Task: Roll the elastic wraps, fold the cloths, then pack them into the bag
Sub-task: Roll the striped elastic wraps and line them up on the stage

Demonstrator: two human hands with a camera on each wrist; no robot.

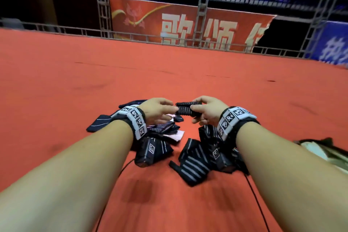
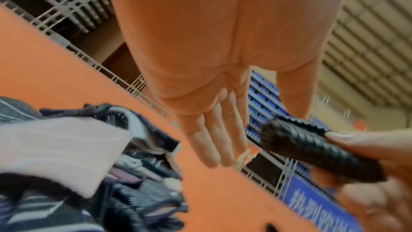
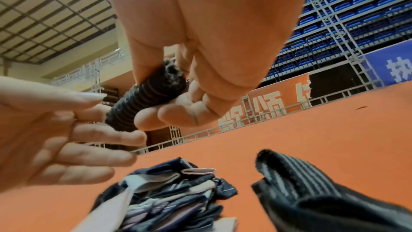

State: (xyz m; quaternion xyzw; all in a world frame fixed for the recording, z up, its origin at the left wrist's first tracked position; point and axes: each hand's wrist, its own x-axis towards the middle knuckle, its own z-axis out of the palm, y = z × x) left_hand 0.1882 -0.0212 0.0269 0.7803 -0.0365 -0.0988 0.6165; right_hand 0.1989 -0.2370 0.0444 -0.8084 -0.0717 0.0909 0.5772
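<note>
Right wrist view: right hand (image 3: 200,70) grips rolled wrap (image 3: 144,101); left hand (image 3: 55,135) spread, seemingly touching it.

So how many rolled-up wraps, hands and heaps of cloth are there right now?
Rolled wraps: 1, the black ribbed rolled-up elastic wrap gripped by the right hand.
Hands: 2, counting the left hand, with its fingers straight.
Cloth heaps: 1, the heap of dark striped and pink cloths on the red carpet floor.
Total: 4
</note>
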